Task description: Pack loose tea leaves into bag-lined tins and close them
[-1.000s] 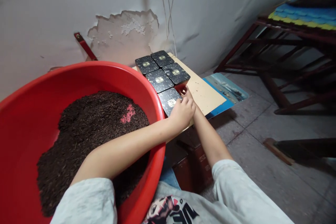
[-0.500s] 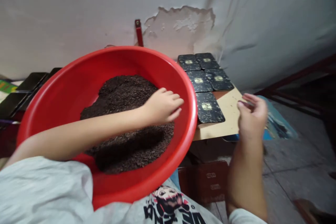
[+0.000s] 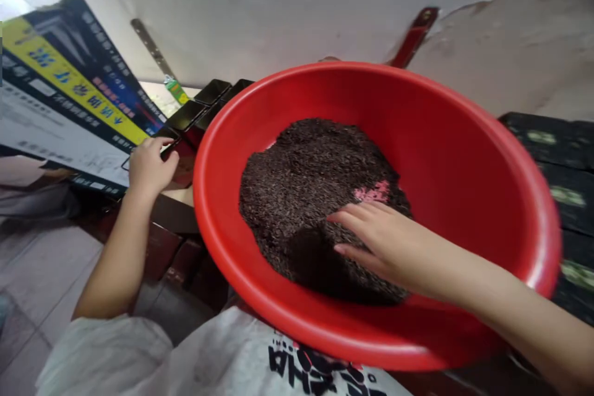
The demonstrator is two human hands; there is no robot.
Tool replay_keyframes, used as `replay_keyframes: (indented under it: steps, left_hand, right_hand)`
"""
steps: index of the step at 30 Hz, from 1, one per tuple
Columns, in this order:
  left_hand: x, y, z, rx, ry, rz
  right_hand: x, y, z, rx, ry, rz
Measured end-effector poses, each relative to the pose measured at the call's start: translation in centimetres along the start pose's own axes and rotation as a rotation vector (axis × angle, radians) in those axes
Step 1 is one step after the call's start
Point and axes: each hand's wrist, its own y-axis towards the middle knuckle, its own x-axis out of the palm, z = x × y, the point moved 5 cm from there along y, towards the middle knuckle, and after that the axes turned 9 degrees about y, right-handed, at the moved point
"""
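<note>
A big red basin (image 3: 464, 136) on my lap holds a heap of dark loose tea leaves (image 3: 306, 185). My right hand (image 3: 378, 241) reaches into the basin with fingers stretched out flat, resting on the leaves. Left of the basin, my left hand (image 3: 149, 164) is curled around the near edge of an open dark tin (image 3: 179, 151). That tin is the nearest of a row of open dark tins (image 3: 204, 102) on a low surface.
A large printed carton (image 3: 60, 93) in blue, yellow and white leans at the far left. Black lidded tins (image 3: 557, 154) lie beyond the basin's right rim. A peeling wall (image 3: 288, 6) and a red bar (image 3: 413, 37) stand behind. Tiled floor (image 3: 37, 272) shows at lower left.
The view has swung left. My left hand left the basin and took hold of an open tin on the left. My right hand moved from beside the lidded tins into the basin.
</note>
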Motion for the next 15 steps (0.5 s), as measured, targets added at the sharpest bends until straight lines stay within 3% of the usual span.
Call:
replay_keyframes:
  steps: [4,7,11,15]
  left_hand:
    - [6.1,-0.3,-5.2,-0.100,0.140,-0.200]
    - [8.8,0.2,-6.7,-0.173,0.145,-0.188]
    - [8.9,0.2,-6.5,-0.233,0.117,-0.135]
    - [6.1,-1.2,-5.7,-0.269,0.065,-0.117]
  right_hand:
    - [2.5,3.9,-1.8,0.045,-0.108,-0.251]
    - [3.8,5.5,-3.0,0.032,-0.094,-0.319]
    - [4.7,6.3,-2.8,0.056,-0.081,-0.344]
    - [4.2,6.1,-0.2,0.148,-0.100,-0.338]
